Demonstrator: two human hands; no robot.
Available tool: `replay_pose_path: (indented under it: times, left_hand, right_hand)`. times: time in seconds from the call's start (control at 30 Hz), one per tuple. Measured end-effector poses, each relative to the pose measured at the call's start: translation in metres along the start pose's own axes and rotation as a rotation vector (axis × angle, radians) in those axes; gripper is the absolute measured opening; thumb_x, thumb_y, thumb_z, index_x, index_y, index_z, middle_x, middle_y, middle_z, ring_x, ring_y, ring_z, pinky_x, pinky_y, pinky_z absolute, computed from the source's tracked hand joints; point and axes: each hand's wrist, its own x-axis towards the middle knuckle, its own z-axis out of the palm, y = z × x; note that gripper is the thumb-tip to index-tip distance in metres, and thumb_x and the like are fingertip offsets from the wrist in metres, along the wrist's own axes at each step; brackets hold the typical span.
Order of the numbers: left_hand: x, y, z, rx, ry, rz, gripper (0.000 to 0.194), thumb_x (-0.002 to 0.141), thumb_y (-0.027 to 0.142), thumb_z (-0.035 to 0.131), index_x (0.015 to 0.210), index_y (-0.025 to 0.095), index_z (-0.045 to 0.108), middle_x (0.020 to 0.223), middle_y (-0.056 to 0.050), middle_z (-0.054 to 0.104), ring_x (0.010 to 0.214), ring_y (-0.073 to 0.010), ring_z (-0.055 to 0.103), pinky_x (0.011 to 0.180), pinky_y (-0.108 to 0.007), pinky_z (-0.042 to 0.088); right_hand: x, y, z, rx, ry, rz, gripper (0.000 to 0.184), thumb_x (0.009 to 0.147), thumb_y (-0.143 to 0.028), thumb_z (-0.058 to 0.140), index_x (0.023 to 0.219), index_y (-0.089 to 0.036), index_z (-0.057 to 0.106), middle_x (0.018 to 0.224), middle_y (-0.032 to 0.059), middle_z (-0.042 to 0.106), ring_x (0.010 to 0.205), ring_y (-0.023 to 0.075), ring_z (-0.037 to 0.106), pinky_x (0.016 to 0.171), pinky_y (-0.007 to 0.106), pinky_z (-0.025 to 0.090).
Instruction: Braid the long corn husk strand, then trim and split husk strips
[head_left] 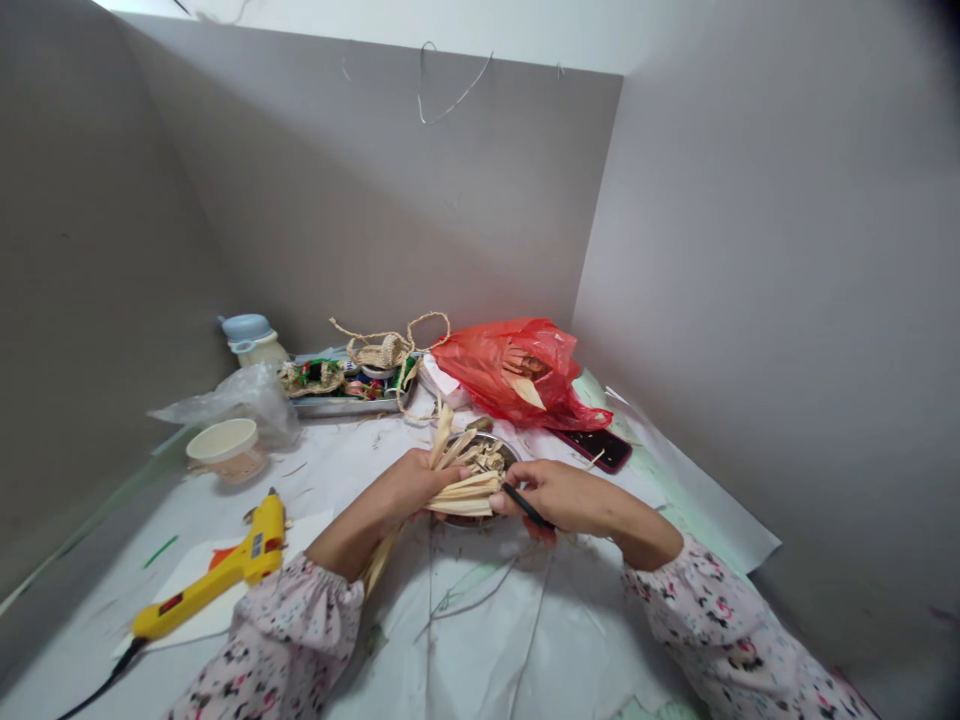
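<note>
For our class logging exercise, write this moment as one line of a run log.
left hand: grips dried husk strips | right hand: holds black rod | nearby: yellow glue gun

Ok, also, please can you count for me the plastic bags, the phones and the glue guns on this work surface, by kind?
Plastic bags: 2 (red plastic bag, clear plastic bag)
Phones: 1 (dark phone)
Hot glue guns: 1 (yellow hot glue gun)
Total: 4
</note>
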Motion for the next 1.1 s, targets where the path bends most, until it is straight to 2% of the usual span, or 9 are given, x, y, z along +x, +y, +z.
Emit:
replay_pose_path:
  times: [0.17, 0.3, 0.43, 0.6, 0.73, 0.9, 1.1]
  left_hand:
    - [0.004, -0.006, -0.001, -0.024, -0.010, 0.004, 0.029, 0.071, 0.040, 0.068, 0.074, 0.012, 0.069, 0.062, -0.003, 0.063, 0.048, -0.0106, 0.051, 0.043, -0.019, 0.036]
    - [0.006, -0.009, -0.001, 0.006, 0.002, 0.013, 0.028, 0.071, 0.039, 0.067, 0.074, 0.012, 0.070, 0.063, -0.004, 0.063, 0.048, -0.0108, 0.052, 0.044, -0.020, 0.036]
    - [0.002, -0.003, -0.001, 0.030, 0.018, -0.003, 0.029, 0.070, 0.040, 0.066, 0.074, 0.011, 0.070, 0.062, -0.005, 0.063, 0.047, -0.0115, 0.051, 0.042, -0.020, 0.035]
    - [-0.004, 0.006, 0.000, -0.001, 0.032, -0.002, 0.029, 0.068, 0.042, 0.070, 0.069, 0.013, 0.068, 0.053, 0.000, 0.058, 0.044, -0.0099, 0.045, 0.040, -0.020, 0.029]
    - [-0.008, 0.010, -0.002, 0.020, 0.036, -0.015, 0.038, 0.066, 0.051, 0.070, 0.064, 0.014, 0.066, 0.046, 0.002, 0.053, 0.039, -0.0089, 0.039, 0.038, -0.022, 0.024]
    - [-0.009, 0.011, -0.007, 0.026, 0.024, -0.016, 0.055, 0.067, 0.068, 0.061, 0.068, 0.013, 0.065, 0.045, 0.001, 0.053, 0.036, -0.0088, 0.039, 0.036, -0.022, 0.020]
    - [-0.011, 0.012, -0.005, -0.029, -0.006, -0.042, 0.056, 0.065, 0.070, 0.062, 0.066, 0.014, 0.062, 0.044, 0.002, 0.052, 0.036, -0.0082, 0.038, 0.035, -0.022, 0.017]
  right_hand:
    - [0.003, 0.003, 0.002, -0.043, 0.023, -0.007, 0.048, 0.076, -0.065, 0.058, 0.093, -0.020, 0.059, 0.061, -0.0022, 0.060, 0.053, 0.0119, 0.053, 0.050, 0.021, 0.038]
    - [0.004, 0.002, 0.002, -0.040, 0.019, 0.013, 0.049, 0.075, -0.065, 0.060, 0.092, -0.020, 0.059, 0.060, -0.0028, 0.058, 0.050, 0.0115, 0.051, 0.048, 0.021, 0.038]
    - [0.003, 0.001, 0.001, -0.036, 0.033, 0.011, 0.045, 0.077, -0.063, 0.059, 0.088, -0.019, 0.060, 0.058, -0.0032, 0.057, 0.051, 0.0113, 0.051, 0.050, 0.021, 0.037]
    - [0.001, 0.000, 0.001, -0.056, 0.038, 0.013, 0.046, 0.075, -0.063, 0.061, 0.090, -0.019, 0.061, 0.058, -0.0030, 0.057, 0.052, 0.0118, 0.051, 0.049, 0.021, 0.037]
    - [-0.002, 0.002, -0.004, -0.020, -0.009, 0.008, 0.046, 0.075, -0.062, 0.061, 0.090, -0.019, 0.059, 0.061, -0.0022, 0.060, 0.052, 0.0122, 0.054, 0.049, 0.022, 0.038]
    - [-0.005, 0.007, -0.010, 0.010, -0.009, 0.002, 0.048, 0.076, -0.063, 0.060, 0.096, -0.019, 0.056, 0.063, -0.0010, 0.062, 0.054, 0.0140, 0.056, 0.049, 0.022, 0.039]
    - [-0.006, 0.003, -0.009, 0.023, 0.002, -0.033, 0.046, 0.077, -0.061, 0.060, 0.096, -0.020, 0.056, 0.064, -0.0016, 0.062, 0.056, 0.0142, 0.057, 0.053, 0.023, 0.041]
